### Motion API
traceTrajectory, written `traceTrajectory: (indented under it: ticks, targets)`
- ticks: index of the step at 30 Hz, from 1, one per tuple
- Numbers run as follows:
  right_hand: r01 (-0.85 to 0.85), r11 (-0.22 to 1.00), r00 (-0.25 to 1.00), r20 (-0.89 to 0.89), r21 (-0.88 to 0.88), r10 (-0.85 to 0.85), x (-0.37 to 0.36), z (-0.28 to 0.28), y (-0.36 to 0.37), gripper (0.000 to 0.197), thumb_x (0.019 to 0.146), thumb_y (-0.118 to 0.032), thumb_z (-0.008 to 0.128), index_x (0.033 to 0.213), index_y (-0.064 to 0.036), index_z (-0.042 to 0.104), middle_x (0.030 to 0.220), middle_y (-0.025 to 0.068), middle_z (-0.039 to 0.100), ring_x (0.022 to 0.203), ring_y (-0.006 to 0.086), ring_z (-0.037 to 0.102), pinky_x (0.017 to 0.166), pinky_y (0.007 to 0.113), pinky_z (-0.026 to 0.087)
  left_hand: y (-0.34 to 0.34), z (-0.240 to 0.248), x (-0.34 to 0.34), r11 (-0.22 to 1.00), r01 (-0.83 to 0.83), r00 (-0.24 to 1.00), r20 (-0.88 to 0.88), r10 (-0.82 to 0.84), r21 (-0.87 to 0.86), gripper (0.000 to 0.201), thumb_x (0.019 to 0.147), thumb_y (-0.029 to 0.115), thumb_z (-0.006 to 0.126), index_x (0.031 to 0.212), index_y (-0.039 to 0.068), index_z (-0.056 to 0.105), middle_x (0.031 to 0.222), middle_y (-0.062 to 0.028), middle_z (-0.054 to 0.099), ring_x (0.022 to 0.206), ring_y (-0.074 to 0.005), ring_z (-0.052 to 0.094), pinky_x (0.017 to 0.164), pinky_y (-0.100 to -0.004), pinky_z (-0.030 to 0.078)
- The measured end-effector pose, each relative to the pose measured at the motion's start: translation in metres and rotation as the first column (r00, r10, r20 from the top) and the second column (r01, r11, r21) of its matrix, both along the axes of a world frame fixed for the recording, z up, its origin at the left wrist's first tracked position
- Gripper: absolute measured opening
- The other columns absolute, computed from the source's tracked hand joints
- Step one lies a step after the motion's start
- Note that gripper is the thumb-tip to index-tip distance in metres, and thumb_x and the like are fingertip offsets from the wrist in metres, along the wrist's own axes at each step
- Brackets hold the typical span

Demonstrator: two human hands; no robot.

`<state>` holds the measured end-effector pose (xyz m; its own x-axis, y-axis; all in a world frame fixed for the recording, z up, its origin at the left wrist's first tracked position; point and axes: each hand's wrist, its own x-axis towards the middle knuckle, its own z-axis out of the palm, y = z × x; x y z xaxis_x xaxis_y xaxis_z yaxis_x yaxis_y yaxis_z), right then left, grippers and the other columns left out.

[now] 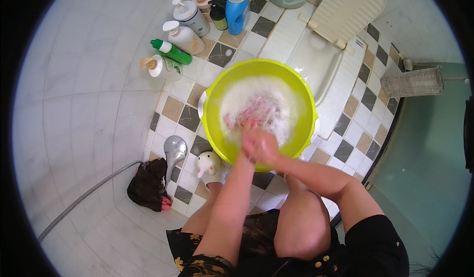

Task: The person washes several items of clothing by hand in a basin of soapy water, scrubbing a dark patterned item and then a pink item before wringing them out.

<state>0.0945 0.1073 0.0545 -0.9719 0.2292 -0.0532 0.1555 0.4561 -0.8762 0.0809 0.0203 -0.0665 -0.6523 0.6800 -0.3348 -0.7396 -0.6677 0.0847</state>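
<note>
A yellow-green plastic basin (211, 104) stands on the tiled floor in front of me, holding foamy water. In the white foam lies wet pink cloth (259, 110), partly sunk. My left hand (248, 138) and my right hand (265, 146) are pressed together over the near part of the basin, both closed. The cloth runs up to the fingers, and they seem to grip its near end. Motion blur and the overlap of the hands hide the exact grip.
Several pump bottles (185, 37), a green bottle (173, 52) and a blue jug (237, 13) line the left wall. A shower head (175, 151) and dark cloth (148, 183) lie left. A squat toilet (316, 64) is beyond the basin; a grey towel (412, 83) hangs right.
</note>
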Motion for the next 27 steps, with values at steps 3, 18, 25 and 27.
traceTrajectory:
  ticks: [3, 18, 25, 27]
  targets:
    - [-0.138, 0.976, 0.987, 0.111, 0.17, 0.121, 0.006, -0.013, 0.007, 0.022, 0.083, -0.025, 0.053, 0.08, -0.0055, 0.062, 0.075, 0.019, 0.062, 0.072, 0.0391, 0.06, 0.063, 0.046, 0.047, 0.015, 0.048, -0.017, 0.905, 0.113, 0.981, 0.189, -0.036, -0.411, 0.044, 0.096, 0.042, 0.043, 0.123, 0.008, 0.052, 0.118, -0.0074, 0.058, 0.107, -0.0208, 0.056, 0.091, -0.0327, 0.046]
    - [-0.161, 0.98, 0.984, 0.058, -0.118, 0.169, 0.014, -0.015, -0.01, 0.017, 0.083, -0.024, 0.059, 0.09, -0.0082, 0.061, 0.081, 0.014, 0.061, 0.073, 0.0319, 0.06, 0.067, 0.038, 0.049, -0.018, 0.037, -0.005, 0.888, 0.075, 0.977, 0.21, 0.025, -0.454, 0.062, 0.088, 0.055, 0.052, 0.128, 0.008, 0.047, 0.12, -0.0091, 0.056, 0.112, -0.0232, 0.052, 0.1, -0.0412, 0.04]
    - [0.012, 0.987, 0.905, 0.418, 0.157, -0.078, -0.03, -0.021, 0.035, 0.02, 0.082, -0.026, 0.054, 0.075, -0.0094, 0.062, 0.077, 0.0147, 0.063, 0.066, 0.0372, 0.059, 0.061, 0.047, 0.047, 0.025, 0.012, 0.0, 0.758, 0.133, 0.99, 0.129, -0.065, -0.639, 0.057, 0.09, 0.055, 0.049, 0.127, 0.012, 0.048, 0.119, -0.0101, 0.056, 0.107, -0.0226, 0.055, 0.093, -0.0407, 0.045]
    - [0.128, 0.973, 0.965, 0.202, 0.189, -0.166, -0.014, -0.037, 0.04, 0.02, 0.083, -0.026, 0.053, 0.076, -0.0095, 0.062, 0.077, 0.0155, 0.063, 0.067, 0.0379, 0.059, 0.061, 0.048, 0.047, 0.047, 0.031, -0.004, 0.895, 0.148, 0.966, 0.254, -0.041, -0.422, 0.047, 0.094, 0.047, 0.047, 0.123, 0.01, 0.052, 0.114, -0.0095, 0.06, 0.103, -0.0202, 0.057, 0.089, -0.0366, 0.048]
